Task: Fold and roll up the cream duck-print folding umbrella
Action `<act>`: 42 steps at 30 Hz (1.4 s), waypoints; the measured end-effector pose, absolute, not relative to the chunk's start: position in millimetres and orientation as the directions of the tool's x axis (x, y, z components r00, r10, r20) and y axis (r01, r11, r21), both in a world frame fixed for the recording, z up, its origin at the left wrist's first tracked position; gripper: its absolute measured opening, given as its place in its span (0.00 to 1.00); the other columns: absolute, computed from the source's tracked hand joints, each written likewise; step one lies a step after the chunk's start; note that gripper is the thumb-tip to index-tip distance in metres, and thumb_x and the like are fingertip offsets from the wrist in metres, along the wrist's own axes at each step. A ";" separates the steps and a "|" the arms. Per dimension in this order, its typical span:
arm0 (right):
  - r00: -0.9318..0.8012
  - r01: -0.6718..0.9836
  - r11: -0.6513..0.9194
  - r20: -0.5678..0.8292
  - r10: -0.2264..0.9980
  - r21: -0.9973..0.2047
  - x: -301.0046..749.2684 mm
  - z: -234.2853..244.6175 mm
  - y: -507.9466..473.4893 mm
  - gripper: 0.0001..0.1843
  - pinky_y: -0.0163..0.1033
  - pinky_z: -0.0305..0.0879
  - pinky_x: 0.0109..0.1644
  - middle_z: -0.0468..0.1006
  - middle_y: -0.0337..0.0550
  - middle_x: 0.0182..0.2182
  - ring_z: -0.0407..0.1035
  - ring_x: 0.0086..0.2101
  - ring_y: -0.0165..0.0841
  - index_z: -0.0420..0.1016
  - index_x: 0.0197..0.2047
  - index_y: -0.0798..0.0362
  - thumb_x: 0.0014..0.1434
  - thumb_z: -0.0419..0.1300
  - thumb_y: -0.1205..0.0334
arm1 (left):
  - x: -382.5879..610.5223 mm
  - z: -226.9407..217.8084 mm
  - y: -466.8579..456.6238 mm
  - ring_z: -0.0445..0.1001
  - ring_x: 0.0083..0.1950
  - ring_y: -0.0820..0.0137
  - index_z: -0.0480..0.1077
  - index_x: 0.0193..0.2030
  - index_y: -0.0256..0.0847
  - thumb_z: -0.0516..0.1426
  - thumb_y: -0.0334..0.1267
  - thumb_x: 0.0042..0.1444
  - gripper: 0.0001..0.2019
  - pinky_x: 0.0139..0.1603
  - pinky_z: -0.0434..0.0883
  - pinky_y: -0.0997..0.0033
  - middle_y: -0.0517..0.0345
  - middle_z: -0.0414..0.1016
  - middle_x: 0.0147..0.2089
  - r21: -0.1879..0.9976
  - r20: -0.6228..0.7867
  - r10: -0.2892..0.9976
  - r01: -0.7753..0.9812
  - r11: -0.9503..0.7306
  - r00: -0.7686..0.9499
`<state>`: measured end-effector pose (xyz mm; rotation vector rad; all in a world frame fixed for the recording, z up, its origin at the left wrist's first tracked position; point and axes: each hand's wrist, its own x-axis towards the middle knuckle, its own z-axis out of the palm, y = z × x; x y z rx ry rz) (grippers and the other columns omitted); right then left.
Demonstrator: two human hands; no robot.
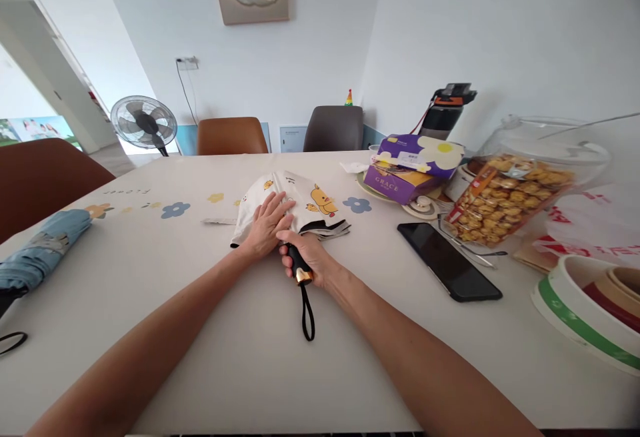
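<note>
A white folding umbrella [305, 202] printed with yellow ducks lies collapsed on the white table [200, 317], its canopy loose and crumpled. My left hand [267, 223] lies flat on the canopy, fingers stretched out. My right hand [307, 257] is wrapped round the umbrella's black handle [300, 267], which has a gold end cap. A black wrist strap [307, 310] trails from the handle toward me across the table.
A folded blue umbrella [43, 250] lies at the left edge. To the right are a black phone [447, 260], a purple box [410, 167], a clear jar of snacks [520, 187] and rolls of tape [585, 303]. Chairs and a standing fan [144, 123] stand beyond the table.
</note>
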<state>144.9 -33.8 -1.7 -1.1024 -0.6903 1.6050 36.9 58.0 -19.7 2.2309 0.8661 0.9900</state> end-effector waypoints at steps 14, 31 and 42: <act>-0.089 -0.509 -0.301 -0.299 0.950 -0.806 141.0 3.1 -38.7 0.15 0.30 0.60 0.14 0.64 0.33 0.22 0.57 0.15 0.23 0.61 0.30 0.53 0.62 0.55 0.51 | 17.7 -22.9 86.1 0.62 0.61 0.59 0.66 0.46 0.42 0.49 0.47 0.60 0.14 0.62 0.55 0.57 0.46 0.68 0.54 0.891 0.319 0.948 0.346 -0.292 -0.019; -0.058 -0.595 -0.227 -0.241 0.969 -0.771 140.8 6.5 -40.5 0.16 0.31 0.60 0.13 0.64 0.34 0.21 0.57 0.15 0.22 0.61 0.28 0.54 0.58 0.60 0.53 | -16.9 -11.3 110.6 0.62 0.26 0.74 0.67 0.31 0.40 0.54 0.45 0.51 0.10 0.24 0.59 0.74 0.62 0.65 0.27 0.991 0.046 0.986 0.130 -0.025 -0.157; 0.090 -0.318 -0.235 -0.276 0.957 -0.918 133.2 6.9 -41.2 0.21 0.32 0.61 0.12 0.64 0.38 0.16 0.60 0.13 0.25 0.63 0.22 0.56 0.62 0.54 0.52 | -0.4 8.6 83.9 0.71 0.44 0.65 0.66 0.44 0.39 0.55 0.44 0.53 0.14 0.41 0.67 0.67 0.50 0.72 0.45 0.964 0.204 0.975 0.192 -0.185 -0.086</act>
